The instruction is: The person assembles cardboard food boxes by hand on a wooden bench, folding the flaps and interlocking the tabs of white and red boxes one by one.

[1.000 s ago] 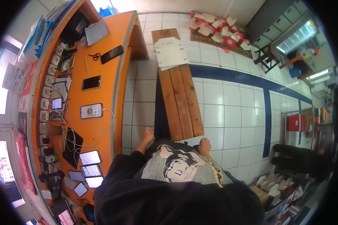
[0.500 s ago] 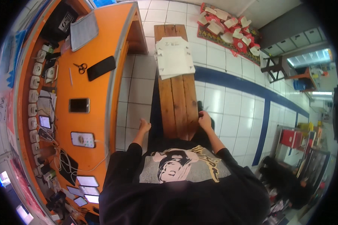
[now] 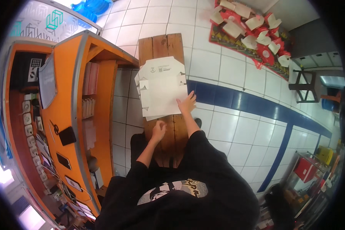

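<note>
A stack of flat white cardboard box blanks [image 3: 163, 86], with notched and slotted edges, lies on a narrow wooden bench [image 3: 163, 45] in front of me. Dark printed marks show near the far end of the top blank. My right hand [image 3: 187, 104] is at the lower right edge of the stack, its fingers spread and its thumb over the cardboard; whether it presses on it I cannot tell. Over the bench, just short of the stack's near edge, my left hand [image 3: 159, 131] has its fingers curled in, with nothing visible in them.
To the left stands an orange counter [image 3: 71, 111] holding scissors [image 3: 55, 127], phones [image 3: 68, 135] and cables. Several opened red-and-white boxes [image 3: 253, 34] lie on a patterned mat at the far right. A dark stool [image 3: 304, 86] stands to the right. Blue water jugs [image 3: 97, 5] are at the far left.
My view has shifted, so the bench and stack appear nearer. Both hands have come from beside the bench to the stack's near end. The right hand has opened out; the left has curled.
</note>
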A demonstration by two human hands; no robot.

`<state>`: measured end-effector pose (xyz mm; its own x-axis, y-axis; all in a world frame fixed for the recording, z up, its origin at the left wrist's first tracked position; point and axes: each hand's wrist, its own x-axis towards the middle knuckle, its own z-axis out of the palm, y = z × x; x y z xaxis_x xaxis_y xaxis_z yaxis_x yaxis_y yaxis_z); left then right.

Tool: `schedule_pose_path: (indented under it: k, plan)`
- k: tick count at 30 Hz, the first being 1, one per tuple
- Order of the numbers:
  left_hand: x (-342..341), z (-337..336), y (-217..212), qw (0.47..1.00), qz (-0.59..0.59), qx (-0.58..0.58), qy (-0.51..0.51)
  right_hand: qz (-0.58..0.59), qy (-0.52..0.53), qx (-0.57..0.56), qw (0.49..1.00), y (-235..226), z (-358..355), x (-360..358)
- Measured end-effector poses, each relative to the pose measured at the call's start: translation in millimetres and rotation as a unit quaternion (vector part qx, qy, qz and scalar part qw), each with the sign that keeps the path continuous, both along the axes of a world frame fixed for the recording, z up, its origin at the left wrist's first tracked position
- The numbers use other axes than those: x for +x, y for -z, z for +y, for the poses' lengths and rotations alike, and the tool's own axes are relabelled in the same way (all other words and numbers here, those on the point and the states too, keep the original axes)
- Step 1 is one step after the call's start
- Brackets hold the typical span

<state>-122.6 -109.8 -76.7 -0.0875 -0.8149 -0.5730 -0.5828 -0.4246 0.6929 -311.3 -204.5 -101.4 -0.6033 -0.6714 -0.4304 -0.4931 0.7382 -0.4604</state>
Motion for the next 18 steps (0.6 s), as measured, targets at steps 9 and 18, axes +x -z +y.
schedule_pose_path:
  k: [9,18]
  plan:
    - [-55,-112,38,0.976,0.163,-0.129,-0.067,0.249,-0.091,-0.199,0.944,39,6,38]
    - [-50,-160,23,0.974,0.099,-0.199,0.042,0.151,-0.258,-0.314,0.901,-15,15,54]
